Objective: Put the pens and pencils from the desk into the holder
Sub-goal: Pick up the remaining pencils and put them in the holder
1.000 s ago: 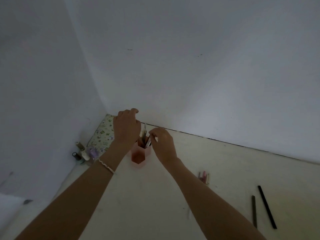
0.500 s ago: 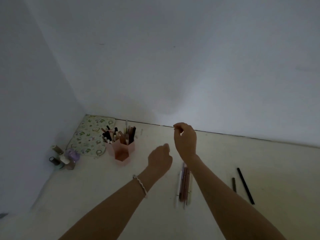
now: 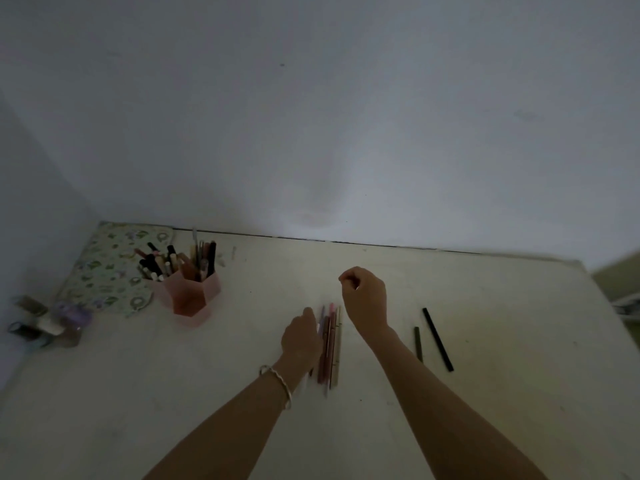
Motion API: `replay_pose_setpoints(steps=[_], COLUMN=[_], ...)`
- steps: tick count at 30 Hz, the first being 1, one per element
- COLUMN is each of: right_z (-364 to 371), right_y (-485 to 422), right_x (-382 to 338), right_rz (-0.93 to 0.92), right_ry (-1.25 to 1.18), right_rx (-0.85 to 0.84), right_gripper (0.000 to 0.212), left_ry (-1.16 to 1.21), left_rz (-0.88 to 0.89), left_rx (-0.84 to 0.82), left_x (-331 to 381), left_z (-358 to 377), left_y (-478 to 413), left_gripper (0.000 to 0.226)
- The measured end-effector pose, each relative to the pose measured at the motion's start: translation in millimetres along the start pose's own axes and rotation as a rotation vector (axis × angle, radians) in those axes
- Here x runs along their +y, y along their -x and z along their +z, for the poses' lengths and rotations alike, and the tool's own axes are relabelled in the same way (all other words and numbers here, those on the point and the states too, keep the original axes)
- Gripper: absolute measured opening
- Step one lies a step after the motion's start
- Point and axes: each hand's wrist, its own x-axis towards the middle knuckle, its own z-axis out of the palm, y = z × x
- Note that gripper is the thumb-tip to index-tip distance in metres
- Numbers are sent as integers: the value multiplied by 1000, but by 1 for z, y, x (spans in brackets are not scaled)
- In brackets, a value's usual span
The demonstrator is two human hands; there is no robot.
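A pink hexagonal holder [image 3: 188, 294] stands at the left of the desk, full of pens and pencils. A bundle of several pens and pencils [image 3: 331, 344] lies flat in the middle of the desk. My left hand [image 3: 300, 337], with a bracelet on its wrist, rests against the bundle's left side. Its fingers point down at the pens and its grip is hidden. My right hand [image 3: 365, 299] hovers just beyond the bundle's far right end, fingers curled, holding nothing visible. A long black pen [image 3: 437, 339] and a short dark pen [image 3: 418, 344] lie further right.
A floral pouch [image 3: 110, 268] lies behind the holder in the left corner. Small bottles and tape rolls [image 3: 52, 322] crowd the left edge by the wall. The back wall runs along the desk's far edge, and the desk ends at the right [image 3: 602, 292].
Both hands have left the holder and moved right to the bundle of pens. The left hand has dropped onto the bundle's side, and my view has swung right.
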Motion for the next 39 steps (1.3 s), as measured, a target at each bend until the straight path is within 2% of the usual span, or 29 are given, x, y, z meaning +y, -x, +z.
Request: replay_pose_setpoints(steps=[4,7,11,16,19,22,26,29,32,34,36,39], right_z=[9,17,35,67,82,89,93,93,95,95,95,98], right_y=[0,-3,1,10,10,3,-18,-26,-29,-29,-28,-23], right_x=[-4,-3,2,4,0,-24,-75,-108,-130,-140,-148,-159], right_rz=[10,84,177,125,104,176,132,44,-99,-163,-192,-239], right_ry=[1,100,445,693,730,450,0,-233,-371,-446,-501,-572], right_rx=[-35,-121,-366,-422,-452,-418,-318,-178,-89,-55,-30,-22], right_gripper=[23,17,19,31,28,24,18,21,6,21,22,18], left_ry=[203,357,383,420,404,402,332,271,94,-89,-268,-252], left_rz=[-62,-62,11,68,123,183,227,179,162,121,59,59], left_rx=[32,211,413,483,537,697,930,898,808,704,638,705], left_x=[-6,-9,-12,-24,-30,-37,-59,-75,-87,-94,-99,-102], left_z=[-21,-60,-105,-128,-143,-177,-229,-241,-234,-228,-225,-231], left_y=[-5,-17,-28,-23,-18,-14,-15,-18,-20,-21,-22,-20], left_gripper=[19,34,33,31,30,34,30,30,24,17,15,21])
